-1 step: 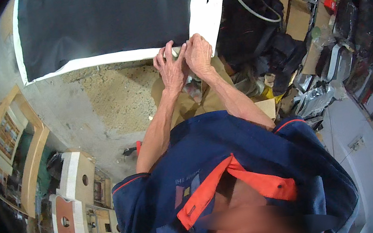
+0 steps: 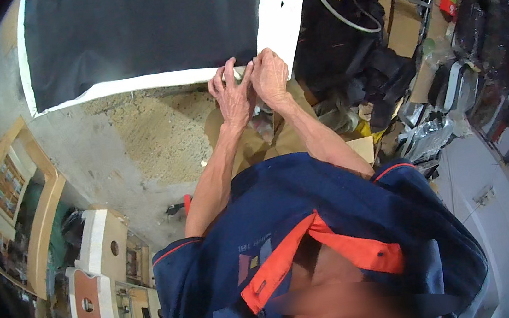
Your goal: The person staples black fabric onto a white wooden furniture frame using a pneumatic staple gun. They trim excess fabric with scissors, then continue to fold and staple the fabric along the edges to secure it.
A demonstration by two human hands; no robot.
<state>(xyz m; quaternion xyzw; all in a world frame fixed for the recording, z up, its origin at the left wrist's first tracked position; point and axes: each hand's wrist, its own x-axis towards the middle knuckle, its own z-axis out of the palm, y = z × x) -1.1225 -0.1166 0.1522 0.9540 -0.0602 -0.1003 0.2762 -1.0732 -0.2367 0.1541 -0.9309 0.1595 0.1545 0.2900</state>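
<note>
A large panel is covered by a black sheet with a white border along its near edge. At the right runs a wider white strip. My left hand grips the near edge close to the right corner, its fingers bent over the white border and its index finger reaching toward the other hand. Right beside it, my right hand is closed at the corner, pinching the white border where it meets the wide strip. What lies beneath my fingertips is hidden.
Black cloth, a pale hose and cardboard lie heaped at the right. Plastic-wrapped pieces sit farther down that side. At the left stand a wooden frame and white cabinet-like units. Rough yellowish floor shows below the panel.
</note>
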